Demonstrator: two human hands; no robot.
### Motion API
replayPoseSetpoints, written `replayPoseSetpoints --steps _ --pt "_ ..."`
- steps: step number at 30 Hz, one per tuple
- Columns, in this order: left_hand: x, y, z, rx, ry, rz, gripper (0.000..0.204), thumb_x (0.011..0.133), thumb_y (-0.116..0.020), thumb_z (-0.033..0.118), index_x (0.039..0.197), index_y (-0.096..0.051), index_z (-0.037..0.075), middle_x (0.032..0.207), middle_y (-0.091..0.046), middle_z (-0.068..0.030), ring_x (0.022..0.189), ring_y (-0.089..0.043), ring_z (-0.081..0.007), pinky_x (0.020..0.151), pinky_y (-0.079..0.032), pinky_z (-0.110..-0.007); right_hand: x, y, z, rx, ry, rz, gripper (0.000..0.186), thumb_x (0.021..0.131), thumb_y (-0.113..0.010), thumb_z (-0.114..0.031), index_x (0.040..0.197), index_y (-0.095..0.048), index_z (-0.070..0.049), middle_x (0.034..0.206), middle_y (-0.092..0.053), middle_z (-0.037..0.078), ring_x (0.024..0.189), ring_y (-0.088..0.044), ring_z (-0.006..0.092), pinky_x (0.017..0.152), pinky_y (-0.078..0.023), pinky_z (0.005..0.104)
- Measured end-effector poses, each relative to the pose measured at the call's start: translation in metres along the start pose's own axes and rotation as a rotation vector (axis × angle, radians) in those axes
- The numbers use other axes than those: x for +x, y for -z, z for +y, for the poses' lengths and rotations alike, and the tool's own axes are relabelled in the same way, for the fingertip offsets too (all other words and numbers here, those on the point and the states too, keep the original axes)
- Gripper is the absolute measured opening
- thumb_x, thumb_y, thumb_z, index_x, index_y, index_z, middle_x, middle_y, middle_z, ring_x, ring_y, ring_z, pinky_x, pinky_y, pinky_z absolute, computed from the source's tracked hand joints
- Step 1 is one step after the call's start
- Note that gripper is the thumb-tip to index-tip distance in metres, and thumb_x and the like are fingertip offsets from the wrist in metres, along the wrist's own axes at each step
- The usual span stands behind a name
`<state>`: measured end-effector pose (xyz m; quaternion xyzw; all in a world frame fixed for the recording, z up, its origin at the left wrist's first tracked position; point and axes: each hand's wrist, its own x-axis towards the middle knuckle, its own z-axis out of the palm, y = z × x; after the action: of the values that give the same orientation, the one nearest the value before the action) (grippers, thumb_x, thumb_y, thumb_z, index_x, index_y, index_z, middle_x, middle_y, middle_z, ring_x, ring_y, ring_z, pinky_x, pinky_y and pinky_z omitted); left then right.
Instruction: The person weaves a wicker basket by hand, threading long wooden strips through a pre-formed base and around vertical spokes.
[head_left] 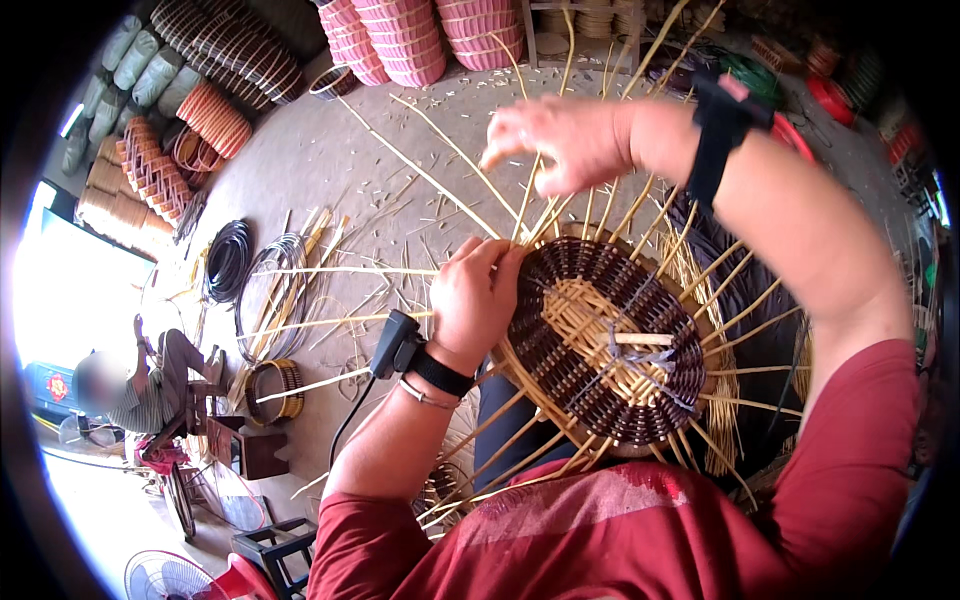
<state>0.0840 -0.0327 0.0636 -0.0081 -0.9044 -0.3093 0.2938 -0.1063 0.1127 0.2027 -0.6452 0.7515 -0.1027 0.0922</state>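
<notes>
An oval woven basket base (640, 400) lies tilted over my lap, with dark brown weave around a pale centre. Long pale wicker stakes (440, 190) fan out from its edge. My left hand (475, 300) is closed on the base's upper left rim, where several stakes meet; its fingertips press there. Above the far rim my right hand (565, 145) is raised and slightly blurred, thumb and fingers apart. A thin stake passes close by its thumb, and I see no firm grip on it. Pale strips tied with a grey cord (640, 340) lie on the base's middle.
Black coiled strips (230, 260) and loose canes (300, 270) lie on the floor to the left, near a round basket (273, 390). Pink stacked baskets (400, 40) stand at the back. A person (150, 390) sits at far left, near a fan (170, 575).
</notes>
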Motion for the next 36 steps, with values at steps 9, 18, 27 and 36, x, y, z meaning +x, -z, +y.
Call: replayPoseSetpoints --steps 9,18,27,36 --pt "-0.014 -0.006 -0.009 0.036 0.119 0.028 0.019 0.098 -0.069 0.022 0.103 -0.076 0.005 0.087 -0.072 -0.0129 0.071 -0.07 -0.0278 0.067 -0.055 -0.039 0.026 0.053 -0.03 0.531 -0.275 -0.075 0.031 0.1 -0.066 -0.029 0.101 -0.074 0.001 0.085 -0.075 0.008 0.067 -0.069 0.0103 0.06 -0.058 0.0256" --pt "-0.014 -0.015 0.002 0.039 0.203 -0.034 0.032 0.099 -0.065 0.023 0.126 -0.066 0.007 0.099 -0.073 -0.0158 0.089 -0.071 -0.0367 0.077 -0.056 -0.046 0.03 -0.043 0.0 1.105 -0.795 0.232 0.043 0.104 -0.066 -0.036 0.11 -0.064 0.006 0.084 -0.069 0.012 0.057 -0.065 0.013 0.044 -0.05 0.0251" --pt "-0.016 -0.015 0.006 0.189 0.186 -0.094 0.044 0.098 -0.068 0.032 0.131 -0.065 0.003 0.097 -0.069 -0.0176 0.085 -0.07 -0.0381 0.074 -0.055 -0.048 0.11 -0.122 0.043 0.505 -0.578 0.107 0.019 0.1 -0.07 -0.016 0.112 -0.064 -0.004 0.095 -0.069 0.01 0.082 -0.069 0.0179 0.067 -0.057 0.0324" --pt "-0.002 0.003 0.012 0.274 0.099 -0.308 0.053 0.098 -0.066 0.045 0.133 -0.064 0.005 0.099 -0.064 -0.0167 0.092 -0.068 -0.0371 0.078 -0.054 -0.049 0.118 -0.137 0.037 0.155 -0.65 -0.073 0.071 0.087 -0.074 -0.011 0.151 -0.045 -0.004 0.116 -0.072 0.03 0.101 -0.075 0.0391 0.09 -0.062 0.043"
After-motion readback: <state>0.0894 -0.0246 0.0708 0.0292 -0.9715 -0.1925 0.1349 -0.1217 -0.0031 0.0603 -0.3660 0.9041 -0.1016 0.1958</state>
